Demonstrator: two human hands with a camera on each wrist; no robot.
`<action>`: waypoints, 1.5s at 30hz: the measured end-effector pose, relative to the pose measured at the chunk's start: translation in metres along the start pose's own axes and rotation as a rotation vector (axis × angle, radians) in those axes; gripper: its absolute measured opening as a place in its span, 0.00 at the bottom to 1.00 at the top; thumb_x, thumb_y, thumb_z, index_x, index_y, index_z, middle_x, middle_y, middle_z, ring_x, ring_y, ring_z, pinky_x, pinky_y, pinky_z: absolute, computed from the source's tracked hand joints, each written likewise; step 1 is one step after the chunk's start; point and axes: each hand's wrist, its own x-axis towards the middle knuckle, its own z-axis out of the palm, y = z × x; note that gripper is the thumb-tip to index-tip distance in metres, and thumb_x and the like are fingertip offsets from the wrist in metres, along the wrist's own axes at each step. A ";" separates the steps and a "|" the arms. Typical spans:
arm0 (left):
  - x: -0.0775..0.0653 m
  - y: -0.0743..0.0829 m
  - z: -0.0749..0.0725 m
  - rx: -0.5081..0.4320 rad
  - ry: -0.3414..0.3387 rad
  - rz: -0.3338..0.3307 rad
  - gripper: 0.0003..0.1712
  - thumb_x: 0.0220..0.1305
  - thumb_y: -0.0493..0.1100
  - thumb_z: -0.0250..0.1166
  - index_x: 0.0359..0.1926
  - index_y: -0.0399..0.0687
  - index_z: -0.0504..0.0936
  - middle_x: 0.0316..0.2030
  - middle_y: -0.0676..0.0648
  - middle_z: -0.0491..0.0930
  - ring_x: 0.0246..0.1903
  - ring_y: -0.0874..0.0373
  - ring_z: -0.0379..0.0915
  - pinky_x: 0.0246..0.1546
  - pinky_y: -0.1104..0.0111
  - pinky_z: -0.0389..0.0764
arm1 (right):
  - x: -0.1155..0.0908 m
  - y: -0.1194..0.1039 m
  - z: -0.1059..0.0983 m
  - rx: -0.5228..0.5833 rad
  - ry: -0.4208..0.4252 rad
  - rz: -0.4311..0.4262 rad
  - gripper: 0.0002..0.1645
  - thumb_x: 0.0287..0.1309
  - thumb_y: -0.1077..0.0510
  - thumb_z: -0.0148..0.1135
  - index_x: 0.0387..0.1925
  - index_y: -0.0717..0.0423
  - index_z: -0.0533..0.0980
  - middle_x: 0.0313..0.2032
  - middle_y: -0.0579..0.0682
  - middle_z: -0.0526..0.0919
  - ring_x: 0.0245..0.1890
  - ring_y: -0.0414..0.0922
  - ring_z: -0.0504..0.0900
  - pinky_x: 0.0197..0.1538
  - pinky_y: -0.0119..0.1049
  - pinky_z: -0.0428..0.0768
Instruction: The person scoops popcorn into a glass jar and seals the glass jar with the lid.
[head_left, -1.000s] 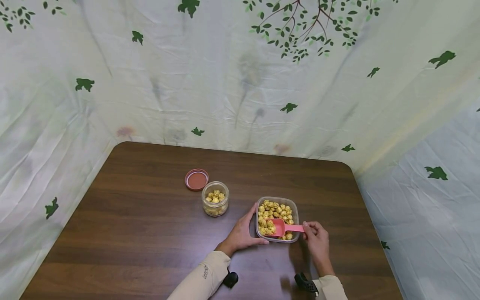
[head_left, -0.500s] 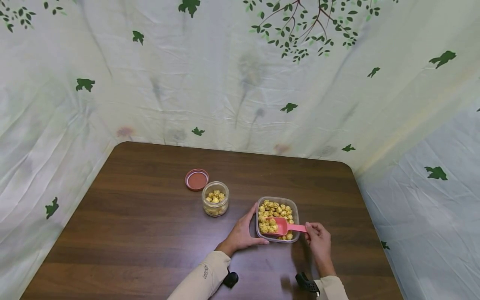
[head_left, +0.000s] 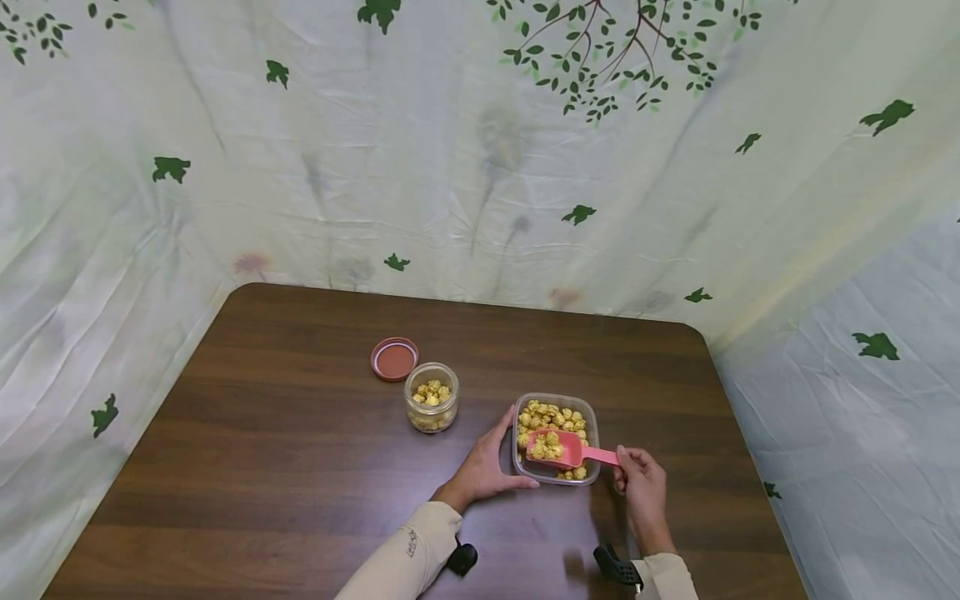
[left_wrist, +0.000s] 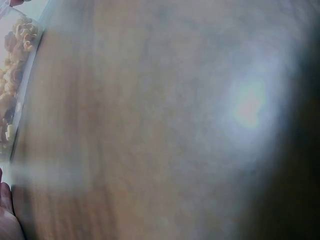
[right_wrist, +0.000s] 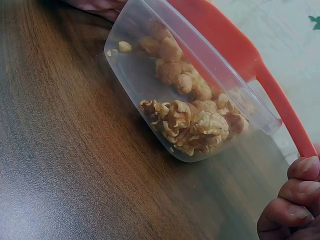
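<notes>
My right hand (head_left: 643, 492) pinches the end of the handle of a pink scoop (head_left: 573, 454). Popcorn (head_left: 547, 446) lies in the scoop's bowl, which is over the clear plastic container (head_left: 592, 417). More popcorn fills the far part of that container, and its near left part shows bare. The right wrist view has the scoop (right_wrist: 240, 50) above the rim, with several popcorn pieces (right_wrist: 200, 127) visible through the wall. My left hand (head_left: 483, 467) rests against the container's near left corner, fingers straight along the left side and thumb along the front. The left wrist view catches only the container's edge.
A glass jar (head_left: 431, 421) partly filled with popcorn stands left of the container. Its red lid (head_left: 394, 360) lies upside down just behind it. All stand on a brown wooden table (head_left: 300, 400), with a leaf-printed curtain (head_left: 450, 150) around the back and sides.
The scoop has risen out of the popcorn with a load, tilting level and shifting slightly right and back with my right hand. The left hand and container stay in place.
</notes>
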 end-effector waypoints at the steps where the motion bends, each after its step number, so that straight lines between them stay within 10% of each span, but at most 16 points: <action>1: 0.000 0.000 0.000 0.001 0.001 0.003 0.71 0.38 0.57 0.81 0.76 0.47 0.46 0.69 0.37 0.60 0.67 0.44 0.58 0.65 0.51 0.62 | 0.000 0.000 0.000 0.005 0.000 0.004 0.08 0.68 0.61 0.55 0.32 0.62 0.72 0.17 0.45 0.71 0.18 0.37 0.68 0.21 0.28 0.68; 45: 0.000 0.003 -0.018 -0.008 0.006 0.032 0.66 0.44 0.56 0.78 0.76 0.47 0.48 0.70 0.37 0.59 0.68 0.44 0.55 0.66 0.50 0.59 | 0.007 -0.036 0.002 0.031 -0.012 -0.052 0.10 0.69 0.56 0.55 0.34 0.60 0.73 0.19 0.44 0.72 0.18 0.37 0.67 0.22 0.27 0.68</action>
